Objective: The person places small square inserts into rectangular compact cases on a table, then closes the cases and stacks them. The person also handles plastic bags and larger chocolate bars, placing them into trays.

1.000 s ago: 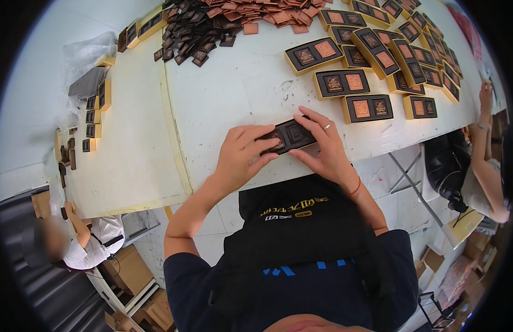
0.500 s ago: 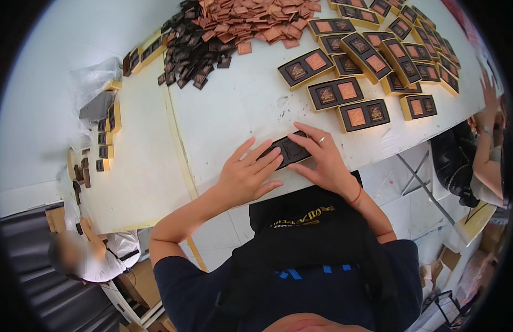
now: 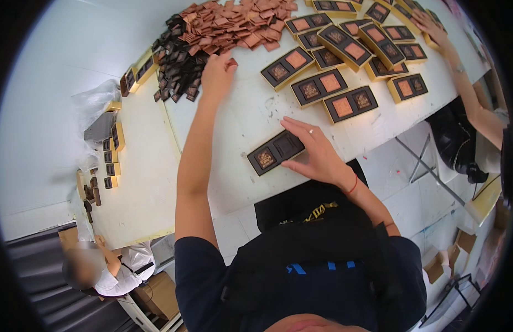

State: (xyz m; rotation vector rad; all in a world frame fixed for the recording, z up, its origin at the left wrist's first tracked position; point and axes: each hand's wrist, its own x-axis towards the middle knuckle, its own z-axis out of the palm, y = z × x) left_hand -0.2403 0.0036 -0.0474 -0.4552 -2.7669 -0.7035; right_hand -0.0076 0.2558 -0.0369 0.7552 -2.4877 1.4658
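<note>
A black-topped box (image 3: 276, 151) with two square wells lies on the white table in front of me. A dark printed square (image 3: 265, 159) fills its left well; the right well is bare. My right hand (image 3: 316, 152) spans the box's right end, fingers at the far edge and thumb at the near edge. My left hand (image 3: 218, 77) is stretched out to the heap of copper-coloured flat squares (image 3: 234, 25), fingers curled in at its near edge. Whatever is between those fingertips is hidden. Dark squares (image 3: 179, 69) lie heaped just left of this hand.
Many gold-sided boxes (image 3: 342, 108) holding a copper and a dark square crowd the far right, some stacked askew. Another person's hand (image 3: 431, 27) reaches among them. Along the left edge stand more boxes (image 3: 117, 136) and clear plastic wrap (image 3: 96, 105). Another person (image 3: 110, 276) sits lower left.
My left hand has left the box and moved forward to the heaps, uncovering the dark square in the left well. My right hand stays at the box. The other person's hand has moved among the boxes.
</note>
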